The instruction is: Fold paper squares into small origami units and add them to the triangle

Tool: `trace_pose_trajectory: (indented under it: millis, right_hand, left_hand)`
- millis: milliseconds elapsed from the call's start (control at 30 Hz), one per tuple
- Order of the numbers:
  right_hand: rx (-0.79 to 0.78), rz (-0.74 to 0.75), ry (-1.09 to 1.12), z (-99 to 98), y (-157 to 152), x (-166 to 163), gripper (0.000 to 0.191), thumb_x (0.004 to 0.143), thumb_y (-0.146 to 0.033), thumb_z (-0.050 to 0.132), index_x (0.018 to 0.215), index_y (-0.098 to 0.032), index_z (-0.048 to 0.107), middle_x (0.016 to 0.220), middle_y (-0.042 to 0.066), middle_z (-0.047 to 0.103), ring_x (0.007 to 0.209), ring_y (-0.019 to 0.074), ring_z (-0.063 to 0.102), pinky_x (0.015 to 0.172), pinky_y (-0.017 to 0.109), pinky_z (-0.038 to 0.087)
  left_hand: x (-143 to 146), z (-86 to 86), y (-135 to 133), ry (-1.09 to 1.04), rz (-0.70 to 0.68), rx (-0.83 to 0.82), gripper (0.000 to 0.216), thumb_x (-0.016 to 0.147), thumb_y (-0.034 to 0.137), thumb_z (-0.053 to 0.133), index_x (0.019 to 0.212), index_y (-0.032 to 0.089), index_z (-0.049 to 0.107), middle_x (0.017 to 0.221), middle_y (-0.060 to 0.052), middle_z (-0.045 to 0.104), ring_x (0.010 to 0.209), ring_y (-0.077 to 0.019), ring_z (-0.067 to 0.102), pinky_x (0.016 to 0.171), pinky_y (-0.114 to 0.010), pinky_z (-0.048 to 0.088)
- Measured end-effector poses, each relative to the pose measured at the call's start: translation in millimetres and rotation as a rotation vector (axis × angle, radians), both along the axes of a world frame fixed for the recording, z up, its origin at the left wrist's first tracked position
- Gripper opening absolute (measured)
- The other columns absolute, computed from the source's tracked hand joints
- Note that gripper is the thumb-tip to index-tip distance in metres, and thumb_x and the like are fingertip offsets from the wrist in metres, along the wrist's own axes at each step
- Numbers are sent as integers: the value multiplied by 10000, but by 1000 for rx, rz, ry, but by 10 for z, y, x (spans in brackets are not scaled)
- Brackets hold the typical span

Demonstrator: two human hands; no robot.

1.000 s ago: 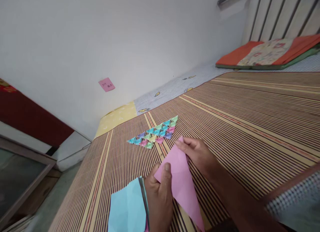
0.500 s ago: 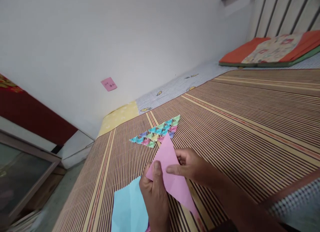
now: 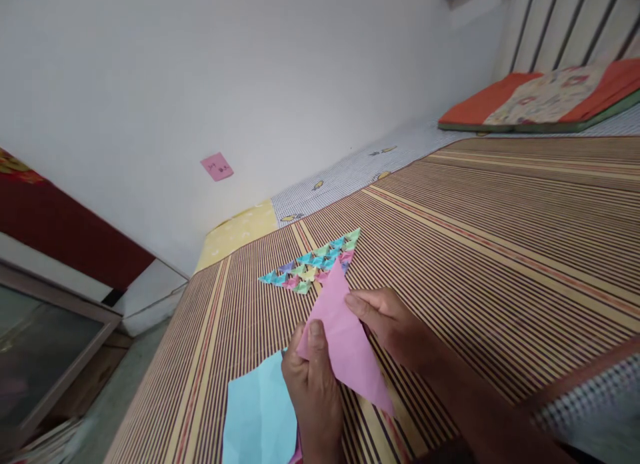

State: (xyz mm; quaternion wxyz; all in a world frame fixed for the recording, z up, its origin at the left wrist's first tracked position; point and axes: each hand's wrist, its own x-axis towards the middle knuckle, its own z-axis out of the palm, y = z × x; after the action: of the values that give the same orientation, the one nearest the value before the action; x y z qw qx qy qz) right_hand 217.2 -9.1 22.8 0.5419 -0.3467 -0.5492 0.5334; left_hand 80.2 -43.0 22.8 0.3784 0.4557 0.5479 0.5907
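A pink sheet of paper point(image 3: 345, 347), folded into a triangle, is held up between both hands. My left hand point(image 3: 314, 384) grips its left corner, thumb on top and fingers behind. On the right edge, my right hand point(image 3: 387, 321) pinches the paper between thumb and fingers near the upper point. Below and left of the paper lies a light blue sheet point(image 3: 260, 414), partly covered by my left hand, with a bit of purple paper showing beneath it. Beyond the pink tip, several small folded paper pieces point(image 3: 310, 267) in mixed colours lie in a triangular pattern.
A striped bamboo mat point(image 3: 480, 251) covers the bed. An orange folded quilt point(image 3: 545, 97) lies at the far right beside a radiator point(image 3: 565, 24). A pink note point(image 3: 217, 166) is stuck on the white wall. At left, a framed glass panel point(image 3: 50, 357) stands beyond the bed's edge.
My right thumb has moved from the middle of the pink paper up to its right edge, where it now pinches. My left hand keeps its hold.
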Motion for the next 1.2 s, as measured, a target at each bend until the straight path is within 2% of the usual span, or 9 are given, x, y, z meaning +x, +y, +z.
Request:
trace_pose_trajectory:
  millis: [133, 233, 333, 433, 533, 667, 833, 1000, 1200]
  right_hand:
    - [-36, 76, 104, 35, 21, 54, 437, 971, -500, 527, 673, -180, 533, 642, -15, 526, 600, 133, 491, 574, 257, 398]
    - [-70, 192, 75, 33, 11, 50, 356, 890, -466, 655, 708, -172, 568, 674, -11, 560, 623, 132, 512, 591, 251, 408]
    - [-52, 171, -28, 1, -7, 19, 313, 875, -390, 675, 695, -182, 527, 660, -36, 472, 598, 112, 427, 540, 235, 332]
    - [14, 69, -153, -20, -12, 16, 422, 951, -379, 563, 614, -208, 374, 610, -59, 305, 558, 105, 287, 495, 253, 223]
    - [49, 89, -182, 5, -8, 65, 435, 969, -381, 521, 610, -213, 343, 616, -53, 308, 570, 114, 289, 510, 268, 231]
    - [33, 160, -144, 69, -10, 136, 422, 953, -398, 546, 611, -203, 394, 622, -51, 358, 580, 114, 331, 532, 259, 276]
    - [-79, 256, 36, 43, -16, 64, 259, 803, -399, 742, 788, -159, 646, 731, -1, 587, 649, 137, 511, 587, 249, 401]
    - [-144, 82, 101, -43, 26, -14, 362, 811, -478, 737, 723, -135, 665, 659, 12, 585, 594, 142, 524, 520, 247, 390]
    - [-54, -39, 168, 17, 58, 82, 329, 833, -412, 727, 657, -164, 601, 604, -47, 469, 545, 97, 389, 490, 220, 317]
  left_hand:
    - [-28, -22, 13, -24, 8, -4, 410, 898, 554, 618, 744, 174, 590, 622, 42, 444, 554, -111, 410, 479, -206, 360]
    - [-62, -59, 26, -40, -3, 8, 380, 903, 537, 622, 796, 173, 615, 634, 35, 476, 564, -120, 438, 481, -211, 378]
    - [-65, -71, 23, -56, 10, 18, 360, 892, 526, 643, 815, 175, 624, 621, 46, 454, 548, -114, 425, 474, -206, 361]
    - [-47, -68, 18, -76, 32, 18, 365, 881, 529, 655, 786, 180, 610, 614, 56, 421, 537, -105, 404, 476, -201, 348]
    - [-49, -80, 33, -54, 23, 18, 386, 892, 539, 635, 748, 184, 584, 619, 47, 444, 553, -113, 418, 479, -207, 364]
    - [-72, -94, 50, -24, 4, 19, 383, 912, 535, 608, 760, 185, 582, 646, 31, 495, 585, -124, 450, 497, -216, 390]
    - [-55, -83, 4, 11, -28, 10, 397, 911, 535, 608, 723, 190, 545, 629, 38, 465, 560, -117, 419, 482, -216, 370]
    - [-31, -101, -14, 41, -61, 7, 377, 921, 512, 604, 736, 195, 522, 656, 38, 473, 572, -114, 442, 507, -215, 368]
    - [-2, -53, 16, 94, -118, -14, 394, 897, 533, 624, 723, 191, 535, 618, 45, 480, 542, -117, 449, 485, -217, 381]
